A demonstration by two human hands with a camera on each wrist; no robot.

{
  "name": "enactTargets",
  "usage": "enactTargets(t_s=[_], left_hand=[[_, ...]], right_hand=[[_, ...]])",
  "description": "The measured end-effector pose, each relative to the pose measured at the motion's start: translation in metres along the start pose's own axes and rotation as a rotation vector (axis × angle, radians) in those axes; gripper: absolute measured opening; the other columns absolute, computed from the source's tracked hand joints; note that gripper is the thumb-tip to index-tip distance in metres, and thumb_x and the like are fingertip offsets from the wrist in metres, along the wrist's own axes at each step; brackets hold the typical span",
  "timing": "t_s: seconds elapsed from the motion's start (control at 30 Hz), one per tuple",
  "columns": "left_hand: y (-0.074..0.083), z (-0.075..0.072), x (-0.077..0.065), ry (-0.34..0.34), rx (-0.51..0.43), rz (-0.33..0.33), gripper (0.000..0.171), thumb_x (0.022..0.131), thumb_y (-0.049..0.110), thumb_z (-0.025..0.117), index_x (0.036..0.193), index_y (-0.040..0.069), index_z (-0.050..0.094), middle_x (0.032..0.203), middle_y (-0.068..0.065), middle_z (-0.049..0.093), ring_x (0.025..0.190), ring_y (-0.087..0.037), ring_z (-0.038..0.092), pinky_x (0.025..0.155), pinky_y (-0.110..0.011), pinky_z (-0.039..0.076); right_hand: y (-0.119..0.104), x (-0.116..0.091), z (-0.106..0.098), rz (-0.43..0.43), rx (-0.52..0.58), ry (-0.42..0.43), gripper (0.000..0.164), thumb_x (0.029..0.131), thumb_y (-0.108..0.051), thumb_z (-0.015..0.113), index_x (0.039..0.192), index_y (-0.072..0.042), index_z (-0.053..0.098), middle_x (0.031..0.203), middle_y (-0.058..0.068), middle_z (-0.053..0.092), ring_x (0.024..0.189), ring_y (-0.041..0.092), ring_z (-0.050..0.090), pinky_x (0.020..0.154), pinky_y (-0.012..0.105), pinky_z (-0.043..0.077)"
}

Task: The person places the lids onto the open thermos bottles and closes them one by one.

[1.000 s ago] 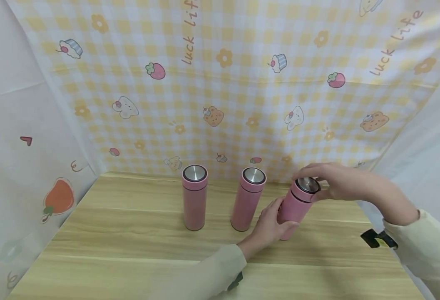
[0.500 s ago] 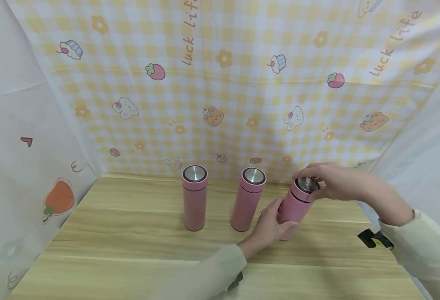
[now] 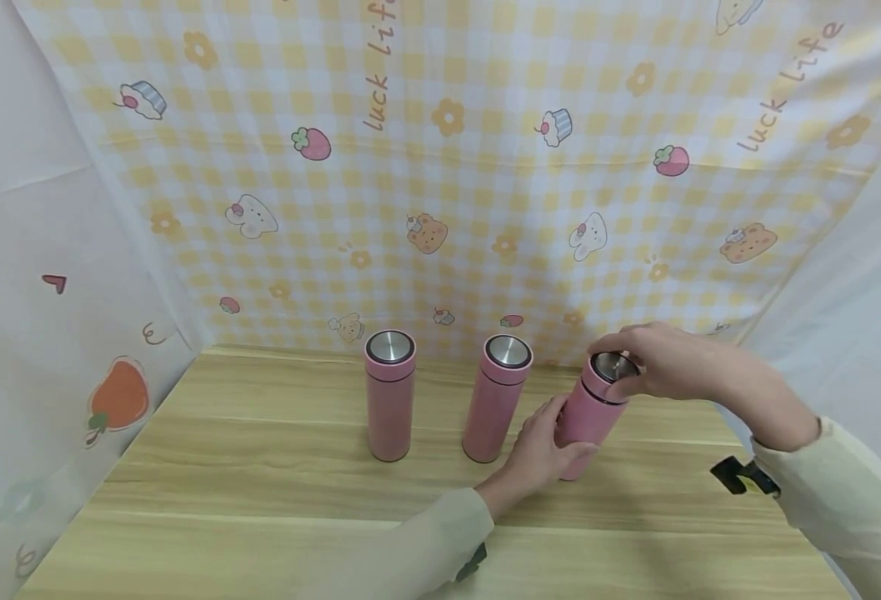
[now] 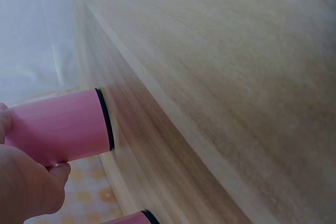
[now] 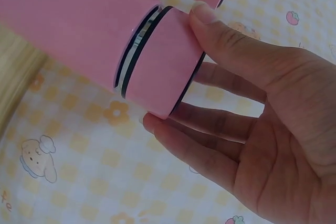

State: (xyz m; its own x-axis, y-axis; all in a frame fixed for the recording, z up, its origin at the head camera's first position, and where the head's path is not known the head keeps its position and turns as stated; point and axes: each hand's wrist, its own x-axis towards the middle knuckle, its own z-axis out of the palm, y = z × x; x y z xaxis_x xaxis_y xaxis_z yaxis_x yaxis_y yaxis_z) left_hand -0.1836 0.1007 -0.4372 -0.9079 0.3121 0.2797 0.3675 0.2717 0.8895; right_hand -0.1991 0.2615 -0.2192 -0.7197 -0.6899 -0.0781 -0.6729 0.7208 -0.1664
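Observation:
Three pink thermos bottles with silver-topped lids stand on the wooden table. My left hand (image 3: 541, 450) grips the body of the rightmost thermos (image 3: 588, 421), thumb on the near side. My right hand (image 3: 665, 364) holds that bottle's lid (image 5: 163, 61) from above, thumb and fingers round its rim. In the right wrist view a thin silver ring shows between lid and body. The left wrist view has the thermos base upright on the table. To the left are the middle thermos (image 3: 494, 408) and the left thermos (image 3: 391, 408), both untouched.
A yellow checked cloth (image 3: 320, 200) with cartoon prints hangs behind the wooden table (image 3: 260, 475). White cloth walls (image 3: 42, 208) close in at both sides. The middle thermos stands close to my left hand.
My right hand has turned slightly on the lid, its thumb sliding left along the near side, with the wrist shifting a little left. The left hand and the other bottles have stayed put.

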Motion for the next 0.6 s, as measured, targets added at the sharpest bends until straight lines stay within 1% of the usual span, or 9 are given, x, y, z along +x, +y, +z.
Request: enactTargets(t_s=[0.17, 0.4, 0.47, 0.53, 0.6], left_hand=[[0.0005, 0.0001, 0.0001, 0.001, 0.006, -0.006, 0.067, 0.09, 0.036, 0.079, 0.148, 0.021, 0.048, 0.131, 0.009, 0.057, 0.113, -0.005, 0.054, 0.093, -0.025, 0.05], [0.0011, -0.0008, 0.0008, 0.0, 0.017, -0.004, 0.067, 0.09, 0.036, 0.079, 0.147, 0.02, 0.048, 0.13, 0.008, 0.057, 0.113, -0.005, 0.054, 0.093, -0.025, 0.05], [0.001, -0.0009, 0.0008, -0.003, 0.019, -0.003, 0.066, 0.091, 0.036, 0.079, 0.147, 0.02, 0.048, 0.129, 0.009, 0.058, 0.112, -0.005, 0.054, 0.093, -0.024, 0.05], [0.001, -0.0011, 0.0008, -0.007, 0.017, 0.0, 0.066, 0.091, 0.035, 0.079, 0.147, 0.02, 0.048, 0.128, 0.009, 0.058, 0.112, -0.005, 0.054, 0.092, -0.024, 0.05], [0.0009, -0.0011, 0.0008, -0.011, 0.017, 0.005, 0.066, 0.091, 0.035, 0.078, 0.147, 0.02, 0.048, 0.128, 0.009, 0.058, 0.112, -0.004, 0.054, 0.093, -0.024, 0.05]], right_hand=[[-0.0016, 0.0015, 0.0008, 0.002, -0.021, 0.024, 0.041, 0.085, -0.015, 0.085, 0.121, -0.005, 0.069, 0.091, -0.006, 0.064, 0.069, 0.005, 0.054, 0.061, 0.028, 0.051], [-0.0004, 0.0045, 0.0035, -0.036, -0.066, 0.062, 0.036, 0.085, -0.02, 0.085, 0.114, -0.006, 0.07, 0.083, -0.01, 0.061, 0.066, 0.003, 0.052, 0.059, 0.029, 0.05], [0.0008, 0.004, 0.0038, -0.047, -0.071, 0.07, 0.038, 0.085, -0.022, 0.085, 0.115, -0.005, 0.07, 0.083, -0.01, 0.061, 0.066, 0.002, 0.052, 0.059, 0.028, 0.05], [0.0023, 0.0023, 0.0033, -0.043, -0.077, 0.068, 0.043, 0.086, -0.025, 0.085, 0.12, -0.005, 0.069, 0.083, -0.01, 0.06, 0.065, 0.002, 0.05, 0.059, 0.028, 0.049], [0.0038, -0.0002, 0.002, -0.037, -0.075, 0.064, 0.05, 0.086, -0.03, 0.085, 0.125, -0.005, 0.067, 0.089, -0.007, 0.062, 0.068, 0.005, 0.052, 0.062, 0.031, 0.05]])
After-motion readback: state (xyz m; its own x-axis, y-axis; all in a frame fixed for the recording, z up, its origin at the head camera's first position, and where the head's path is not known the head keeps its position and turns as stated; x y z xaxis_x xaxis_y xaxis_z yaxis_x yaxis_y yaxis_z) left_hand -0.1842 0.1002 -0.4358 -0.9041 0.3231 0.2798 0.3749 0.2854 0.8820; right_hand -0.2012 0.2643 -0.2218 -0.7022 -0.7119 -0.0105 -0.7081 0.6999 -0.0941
